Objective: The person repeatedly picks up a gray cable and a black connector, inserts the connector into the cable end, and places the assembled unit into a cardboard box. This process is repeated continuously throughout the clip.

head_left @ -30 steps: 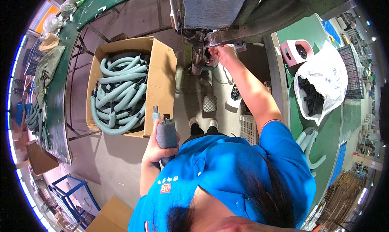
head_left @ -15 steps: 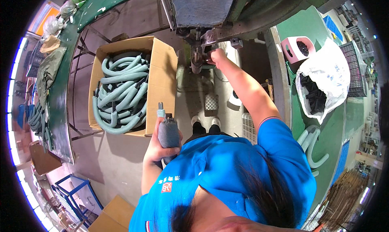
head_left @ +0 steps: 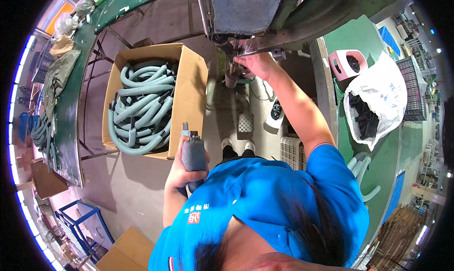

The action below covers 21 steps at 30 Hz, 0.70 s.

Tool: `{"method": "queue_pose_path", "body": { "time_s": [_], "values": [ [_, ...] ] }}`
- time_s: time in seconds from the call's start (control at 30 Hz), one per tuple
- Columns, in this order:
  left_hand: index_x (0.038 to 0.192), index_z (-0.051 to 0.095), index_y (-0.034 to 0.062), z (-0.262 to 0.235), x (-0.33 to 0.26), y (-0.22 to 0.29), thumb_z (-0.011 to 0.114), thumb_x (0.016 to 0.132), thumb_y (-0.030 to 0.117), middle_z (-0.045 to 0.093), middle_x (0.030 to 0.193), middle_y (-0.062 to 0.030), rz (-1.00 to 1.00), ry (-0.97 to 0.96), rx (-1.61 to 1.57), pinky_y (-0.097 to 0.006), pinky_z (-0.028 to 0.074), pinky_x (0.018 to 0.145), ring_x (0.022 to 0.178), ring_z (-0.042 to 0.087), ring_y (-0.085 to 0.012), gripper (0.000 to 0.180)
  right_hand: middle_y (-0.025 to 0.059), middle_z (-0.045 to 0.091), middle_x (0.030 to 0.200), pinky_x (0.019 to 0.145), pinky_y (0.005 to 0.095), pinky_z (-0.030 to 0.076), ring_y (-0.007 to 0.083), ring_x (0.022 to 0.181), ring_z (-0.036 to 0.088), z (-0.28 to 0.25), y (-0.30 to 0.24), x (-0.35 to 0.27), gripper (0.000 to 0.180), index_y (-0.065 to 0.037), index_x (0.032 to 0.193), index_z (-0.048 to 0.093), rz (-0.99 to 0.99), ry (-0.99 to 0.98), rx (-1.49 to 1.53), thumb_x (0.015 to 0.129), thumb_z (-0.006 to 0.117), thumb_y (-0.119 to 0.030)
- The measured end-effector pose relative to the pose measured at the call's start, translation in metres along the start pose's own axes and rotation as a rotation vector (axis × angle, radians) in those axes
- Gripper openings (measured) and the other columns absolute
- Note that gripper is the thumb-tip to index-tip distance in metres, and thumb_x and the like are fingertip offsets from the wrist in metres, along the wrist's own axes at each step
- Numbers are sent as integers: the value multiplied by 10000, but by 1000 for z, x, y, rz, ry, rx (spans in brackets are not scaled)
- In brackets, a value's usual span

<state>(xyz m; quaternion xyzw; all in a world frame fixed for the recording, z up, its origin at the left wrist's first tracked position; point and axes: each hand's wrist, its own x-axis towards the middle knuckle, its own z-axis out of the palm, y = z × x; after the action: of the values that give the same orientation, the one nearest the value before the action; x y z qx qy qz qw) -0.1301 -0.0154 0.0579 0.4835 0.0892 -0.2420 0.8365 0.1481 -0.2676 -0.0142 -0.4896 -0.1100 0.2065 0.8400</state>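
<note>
My left hand (head_left: 178, 172) is wrapped round a thick grey-blue foam-covered tube (head_left: 193, 155) with a dark end, held close to my body. A second foam-covered end with a thin tip (head_left: 185, 129) pokes up beside it. Ahead, my right hand (head_left: 259, 65) reaches in under the head of a machine (head_left: 242, 11). Its fingers are drawn together beside the machine's upright round post (head_left: 231, 77). Whatever they pinch is too small or too hidden to make out. A cardboard box (head_left: 190, 100) full of curled grey-green foam-covered tubes (head_left: 144, 93) stands to the left.
On the green bench (head_left: 347, 37) at right are a pink-and-white container (head_left: 344, 65) of small dark pieces, a white sack (head_left: 385, 93) of black parts and several loose foam tubes (head_left: 360, 169). A pedal (head_left: 245, 123) and plastic crate (head_left: 293, 152) are on the floor. Another green table (head_left: 75, 110) stands left.
My right hand has turned and shifted slightly right at the machine, its fingers now pointing left toward the post. The left hand keeps its hold on the foam-covered tube. The view has shifted slightly.
</note>
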Motion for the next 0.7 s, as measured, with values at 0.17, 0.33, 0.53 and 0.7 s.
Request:
{"method": "queue_pose_path", "body": {
  "time_s": [0.17, 0.33, 0.53, 0.7],
  "values": [
    [1188, 289, 161, 5, 2, 3, 733, 516, -62, 553, 840, -126, -7, -31, 1, -344, 507, 549, 655, 601, -228, 837, 124, 526, 1304, 969, 339, 395, 215, 1243, 472, 38, -6, -24, 343, -55, 1266, 465, -19, -42, -81, 924, 451, -71],
    [1174, 309, 149, 6, 5, 0, 730, 525, -55, 558, 840, -116, -1, -69, 15, -333, 502, 568, 679, 597, -217, 800, 46, 543, 1300, 959, 322, 380, 142, 1227, 460, 24, 16, -14, 316, -84, 1278, 479, -18, 52, -208, 975, 392, -101],
    [1163, 326, 136, 6, 6, -4, 736, 532, -55, 563, 846, -115, 17, -111, 37, -318, 497, 582, 689, 596, -211, 776, 66, 530, 1315, 1069, 339, 277, 165, 1262, 423, 46, 8, -17, 331, -61, 1277, 514, -175, -120, -368, 980, 388, -135],
    [1200, 308, 134, 12, 17, -6, 738, 546, -73, 562, 859, -123, 0, -178, 58, -327, 499, 569, 685, 601, -220, 809, 36, 577, 1020, 862, 293, 409, 154, 983, 526, 23, 22, -20, 295, -56, 1165, 530, -40, 150, 371, 906, 540, -197]
  ]
}}
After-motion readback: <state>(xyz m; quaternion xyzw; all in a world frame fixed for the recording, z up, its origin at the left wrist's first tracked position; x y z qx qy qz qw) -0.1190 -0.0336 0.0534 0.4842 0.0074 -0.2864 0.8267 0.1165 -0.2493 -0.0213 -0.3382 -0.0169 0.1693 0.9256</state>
